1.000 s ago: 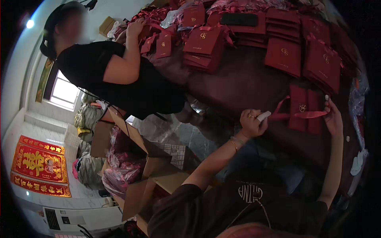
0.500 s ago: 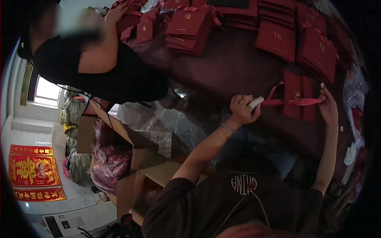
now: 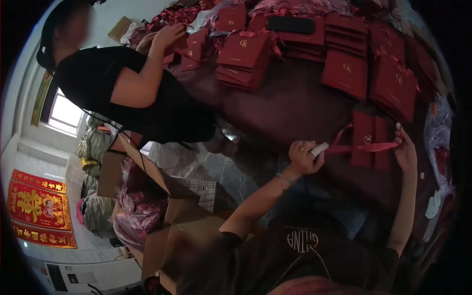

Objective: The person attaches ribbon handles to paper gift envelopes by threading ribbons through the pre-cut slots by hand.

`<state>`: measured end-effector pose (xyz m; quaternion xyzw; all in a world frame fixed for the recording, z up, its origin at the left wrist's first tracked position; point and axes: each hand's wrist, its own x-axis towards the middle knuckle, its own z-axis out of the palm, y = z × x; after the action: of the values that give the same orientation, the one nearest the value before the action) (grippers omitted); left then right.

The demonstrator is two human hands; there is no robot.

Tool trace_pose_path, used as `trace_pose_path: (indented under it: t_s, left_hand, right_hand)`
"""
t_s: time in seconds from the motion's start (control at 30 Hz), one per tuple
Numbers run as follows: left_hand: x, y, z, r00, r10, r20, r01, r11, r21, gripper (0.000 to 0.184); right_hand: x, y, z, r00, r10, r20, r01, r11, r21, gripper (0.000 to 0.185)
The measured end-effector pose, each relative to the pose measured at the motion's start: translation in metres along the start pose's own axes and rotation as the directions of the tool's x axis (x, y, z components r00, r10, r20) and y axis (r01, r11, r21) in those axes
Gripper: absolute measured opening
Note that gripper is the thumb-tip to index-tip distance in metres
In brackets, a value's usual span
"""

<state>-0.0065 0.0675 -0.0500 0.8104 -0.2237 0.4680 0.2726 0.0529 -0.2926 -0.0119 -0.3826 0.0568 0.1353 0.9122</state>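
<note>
A dark red paper bag (image 3: 365, 153) with a gold emblem lies on the cloth-covered table in front of me. A red ribbon (image 3: 376, 147) runs across it, stretched between my hands. My left hand (image 3: 306, 157), with a ring and a white wrapping on one finger, is closed around the ribbon's left end, off the bag's left side. Between thumb and fingertips, my right hand (image 3: 406, 150) pinches the other end just past the bag's right edge. Part of the ribbon rises in a loop at the bag's upper left.
Stacked red bags (image 3: 345, 73) and a black phone-like slab (image 3: 290, 24) lie along the table's far side. Another person (image 3: 132, 93) in black stands at left, hands by small red bags (image 3: 191, 55). Cardboard boxes (image 3: 172, 211) with plastic-wrapped goods stand left of me.
The view has shifted slightly, so the table appears lower. The other person's second hand now shows near the small bags. Both my hands keep holding the ribbon.
</note>
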Motion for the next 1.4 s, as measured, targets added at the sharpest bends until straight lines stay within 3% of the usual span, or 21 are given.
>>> trace_pose_path:
  t_s: [0.13,0.33,0.37,0.67,0.83,0.93,1.07,1.13,1.2,1.3,1.37,1.4]
  left_hand:
    - [0.001,-0.002,0.0,1.0,0.014,-0.002,-0.015,0.999,-0.038,0.021]
    - [0.001,-0.001,-0.002,0.999,0.014,0.037,-0.014,1.0,-0.017,0.021]
    - [0.002,0.0,0.0,0.998,0.029,-0.049,-0.028,0.999,0.021,0.021]
    - [0.001,0.0,-0.005,0.998,-0.011,0.067,0.013,0.999,-0.037,0.024]
    - [0.002,0.0,-0.001,1.0,0.014,-0.021,-0.014,1.0,-0.025,0.022]
    - [0.001,0.0,-0.002,1.0,0.005,0.026,-0.004,0.999,-0.046,0.023]
    - [0.001,0.0,-0.006,0.993,-0.004,0.118,0.003,1.0,0.011,0.026]
    - [0.004,0.001,-0.004,0.996,0.018,0.086,-0.02,1.0,0.013,0.022]
    - [0.005,0.003,-0.005,0.995,-0.055,0.087,0.056,0.998,-0.007,0.026]
    - [0.019,0.029,-0.01,0.894,-0.432,0.117,0.447,0.871,-0.203,0.036]
    - [0.035,0.047,-0.015,0.857,-0.511,0.067,0.512,0.828,-0.231,0.038]
    - [0.036,0.052,-0.01,0.862,-0.506,0.03,0.479,0.795,-0.371,0.037]
  right_hand:
    - [-0.003,0.002,0.003,0.996,-0.032,-0.08,0.03,0.999,-0.025,0.023]
    - [-0.004,0.003,0.004,0.997,-0.07,-0.043,0.069,0.997,-0.032,0.023]
    - [-0.005,0.003,-0.002,0.998,-0.047,-0.042,0.046,0.999,-0.018,0.023]
    - [-0.002,0.004,0.003,0.994,-0.047,-0.094,0.044,0.999,-0.028,0.022]
    - [-0.003,0.002,0.005,1.0,-0.019,-0.014,0.019,1.0,0.014,0.026]
    - [-0.002,0.004,0.005,0.988,-0.055,-0.145,0.05,0.998,-0.037,0.028]
    - [-0.008,0.001,0.02,0.994,-0.022,-0.109,0.021,1.0,-0.004,0.026]
    - [-0.005,0.001,0.008,1.0,-0.01,-0.03,0.01,1.0,0.029,0.026]
    - [-0.012,0.003,0.014,0.999,-0.033,-0.009,0.033,0.999,0.018,0.025]
    - [-0.014,0.006,0.03,0.995,-0.099,0.006,0.099,0.99,-0.103,0.024]
    - [-0.015,0.008,0.034,0.995,-0.093,-0.02,0.088,0.98,-0.179,0.024]
    - [-0.013,0.009,0.028,0.995,-0.096,-0.004,0.094,0.979,-0.181,0.026]
